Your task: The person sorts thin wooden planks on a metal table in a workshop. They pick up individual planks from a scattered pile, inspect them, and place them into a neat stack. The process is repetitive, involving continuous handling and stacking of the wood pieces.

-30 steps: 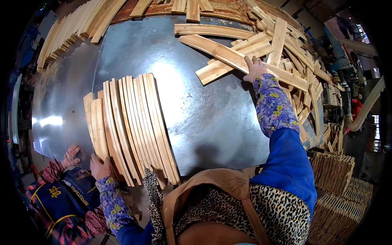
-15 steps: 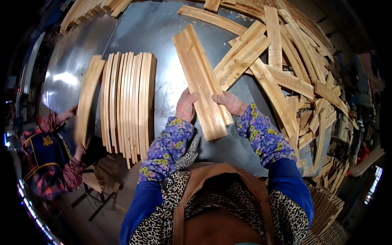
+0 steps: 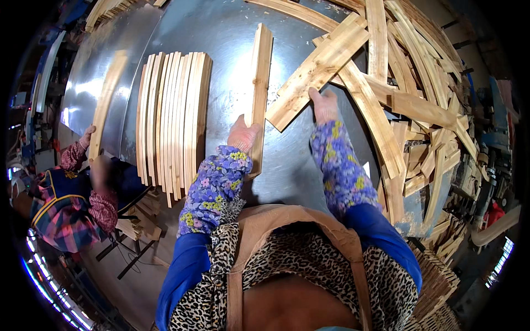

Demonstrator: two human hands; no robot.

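Observation:
My left hand (image 3: 244, 134) is closed around the near part of a wooden board (image 3: 261, 83), which is turned up on its edge over the metal tabletop (image 3: 221, 116). Whether a second board is pressed against it, I cannot tell. My right hand (image 3: 324, 106) pinches the right edge of another wooden board (image 3: 320, 69), thumb on top and fingers partly hidden. That board lies slanted across the loose pile. Left of my left hand, a row of boards (image 3: 172, 127) stands side by side on edge.
A jumbled pile of curved boards (image 3: 370, 121) covers the table's right side. Stacked wood (image 3: 436, 281) sits low at the right. At the left, a co-worker (image 3: 72, 198) holds a long board (image 3: 107, 99). Further boards (image 3: 105, 14) lie at the far left corner.
Two stacked boards were between both my hands; my left hand has tilted its load onto edge and leftward. My right hand has let go and taken hold of a board on the pile.

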